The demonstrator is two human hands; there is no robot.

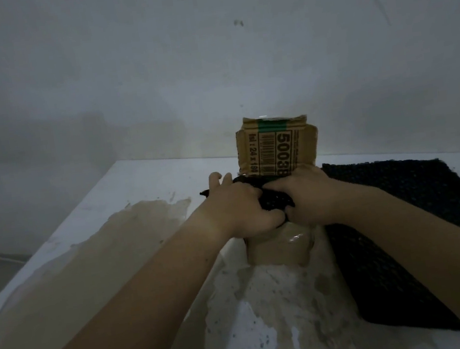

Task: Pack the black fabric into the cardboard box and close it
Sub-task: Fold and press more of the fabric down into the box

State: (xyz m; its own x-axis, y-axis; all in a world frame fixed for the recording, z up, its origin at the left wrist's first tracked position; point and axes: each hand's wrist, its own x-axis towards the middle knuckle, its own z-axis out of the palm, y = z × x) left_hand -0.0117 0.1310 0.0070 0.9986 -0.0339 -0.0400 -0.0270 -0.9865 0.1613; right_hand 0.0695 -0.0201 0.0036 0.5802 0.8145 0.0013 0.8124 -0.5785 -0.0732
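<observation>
A small cardboard box (277,248) stands on the table in the middle of the view. Its far flap (277,146) sticks up, printed with a barcode, "5003B" and a green stripe. A bunched black fabric (272,202) fills the box's open top. My left hand (238,210) and my right hand (308,197) lie side by side on the fabric, fingers curled into it and pressing it down. A corner of the fabric (205,193) pokes out to the left of my left hand. The inside of the box is hidden.
A dark textured mat (402,240) lies flat on the table to the right of the box. The white tabletop (127,191) has large worn brown patches (90,265). A grey wall (210,61) rises just behind the table.
</observation>
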